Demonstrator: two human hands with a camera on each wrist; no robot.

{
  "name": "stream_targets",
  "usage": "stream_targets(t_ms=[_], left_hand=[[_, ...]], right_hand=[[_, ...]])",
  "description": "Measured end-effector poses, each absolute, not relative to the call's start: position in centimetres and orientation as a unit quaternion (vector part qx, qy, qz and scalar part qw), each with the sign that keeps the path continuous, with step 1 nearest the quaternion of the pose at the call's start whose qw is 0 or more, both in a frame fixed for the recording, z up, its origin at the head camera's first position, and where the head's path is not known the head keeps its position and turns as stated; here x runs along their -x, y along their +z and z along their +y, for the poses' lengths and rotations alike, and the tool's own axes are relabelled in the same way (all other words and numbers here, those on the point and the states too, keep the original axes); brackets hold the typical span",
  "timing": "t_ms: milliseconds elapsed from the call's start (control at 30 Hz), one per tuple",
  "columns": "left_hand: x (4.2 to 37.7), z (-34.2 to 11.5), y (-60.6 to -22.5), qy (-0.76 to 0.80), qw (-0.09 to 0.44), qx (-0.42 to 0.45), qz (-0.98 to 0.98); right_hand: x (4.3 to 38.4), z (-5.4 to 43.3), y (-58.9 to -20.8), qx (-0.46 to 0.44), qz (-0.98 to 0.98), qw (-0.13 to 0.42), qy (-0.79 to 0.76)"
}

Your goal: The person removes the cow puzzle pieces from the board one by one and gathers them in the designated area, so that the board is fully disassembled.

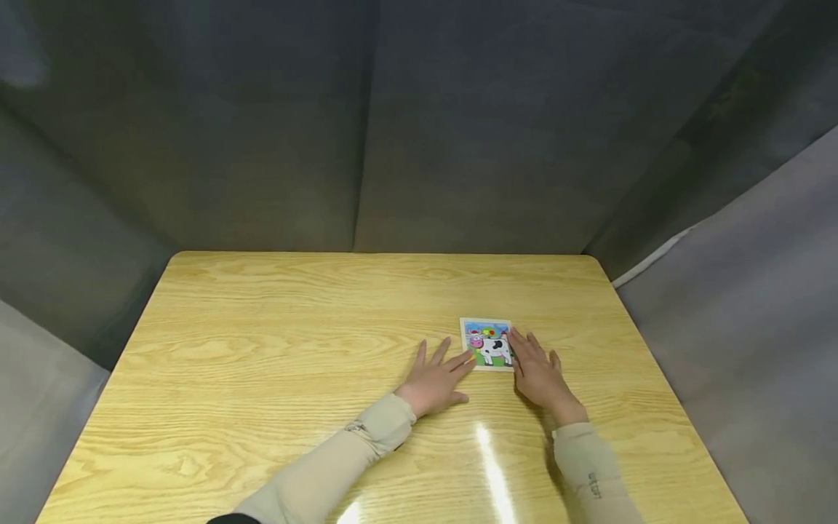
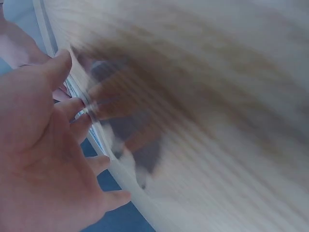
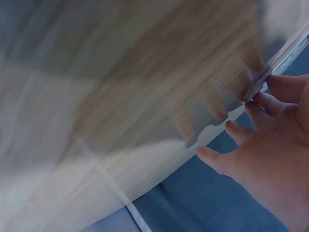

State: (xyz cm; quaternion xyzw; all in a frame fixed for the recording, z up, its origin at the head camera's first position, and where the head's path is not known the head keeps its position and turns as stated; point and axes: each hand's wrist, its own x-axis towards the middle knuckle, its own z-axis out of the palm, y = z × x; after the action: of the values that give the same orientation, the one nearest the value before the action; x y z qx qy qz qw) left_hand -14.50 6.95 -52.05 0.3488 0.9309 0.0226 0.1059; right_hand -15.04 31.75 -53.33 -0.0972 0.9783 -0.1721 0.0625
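A small square picture board (image 1: 487, 346) with a pale border lies flat on the wooden table; its print shows a black-and-white cow with a pink muzzle. At its lower left corner my left hand (image 1: 437, 382) is spread out, with one finger reaching over the border. My right hand (image 1: 540, 378) lies along the board's right edge, fingers extended and covering part of that side. In the left wrist view the left hand (image 2: 43, 150) has its fingers apart at the tabletop. The right wrist view shows the right hand (image 3: 275, 145) with its fingertips by the board's thin edge.
The light wood table (image 1: 281, 320) extends well to the left of the hands, with glare near its front. Dark grey curtains (image 1: 366, 131) hang behind it, and a lighter curtain (image 1: 753, 291) stands at the right.
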Motion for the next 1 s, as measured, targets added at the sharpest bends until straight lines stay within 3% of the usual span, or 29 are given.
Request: stream_targets(t_ms=[1000], left_hand=[[12.2, 1.6, -52.3, 0.104, 0.106, -0.348, 0.926]], right_hand=[[13.5, 27.2, -52.7, 0.132, 0.977, 0.041, -0.161]])
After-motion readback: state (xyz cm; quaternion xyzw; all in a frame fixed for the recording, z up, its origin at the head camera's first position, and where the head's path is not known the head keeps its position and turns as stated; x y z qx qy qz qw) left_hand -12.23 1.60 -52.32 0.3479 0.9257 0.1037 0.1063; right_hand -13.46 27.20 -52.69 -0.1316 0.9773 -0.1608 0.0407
